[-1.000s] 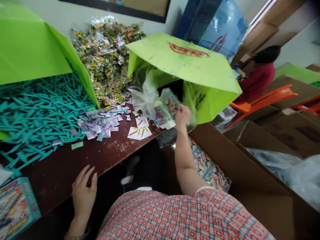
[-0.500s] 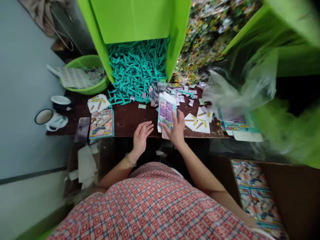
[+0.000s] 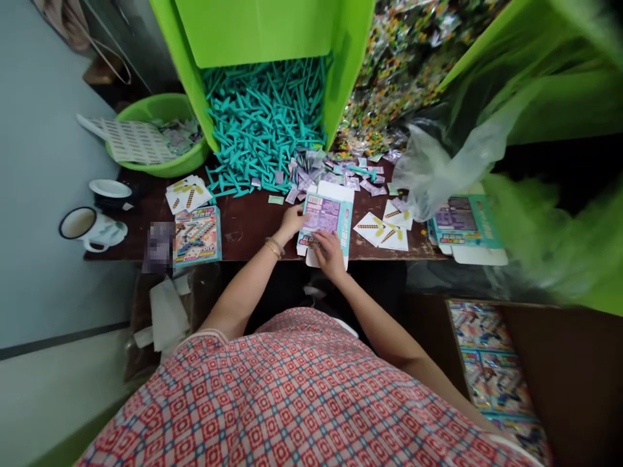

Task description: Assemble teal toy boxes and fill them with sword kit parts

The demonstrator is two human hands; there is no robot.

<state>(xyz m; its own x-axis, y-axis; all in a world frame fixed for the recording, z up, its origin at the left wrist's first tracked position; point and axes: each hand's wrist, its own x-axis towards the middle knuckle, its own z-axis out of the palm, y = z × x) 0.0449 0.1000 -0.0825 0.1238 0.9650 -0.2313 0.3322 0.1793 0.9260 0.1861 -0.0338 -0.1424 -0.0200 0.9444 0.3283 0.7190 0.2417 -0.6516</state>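
A flat teal-and-purple printed carton (image 3: 344, 217) with white end flaps lies at the table's front edge before me. My left hand (image 3: 292, 222) grips its left edge, with some fingers hidden. Across the carton's lower face lies my right hand (image 3: 331, 254), fingers apart and touching the print. Just beyond are many small purple sachets (image 3: 311, 170) and a heap of turquoise plastic pickaxe-shaped pieces (image 3: 265, 123). White cards (image 3: 382, 232) with pickaxe pictures lie right of the carton.
To the left are a boxed set (image 3: 198, 237), more picture cards (image 3: 187, 193), an enamel mug (image 3: 92, 228) and a green basin (image 3: 160, 165). Further cartons (image 3: 467, 224) lie right, beside clear plastic bags (image 3: 438, 172). A green bin (image 3: 263, 32) stands behind the turquoise heap.
My left hand has moved right and up onto the carton's left edge. The carton now faces up more flatly and shows wider. My right hand has shifted slightly left and down it.
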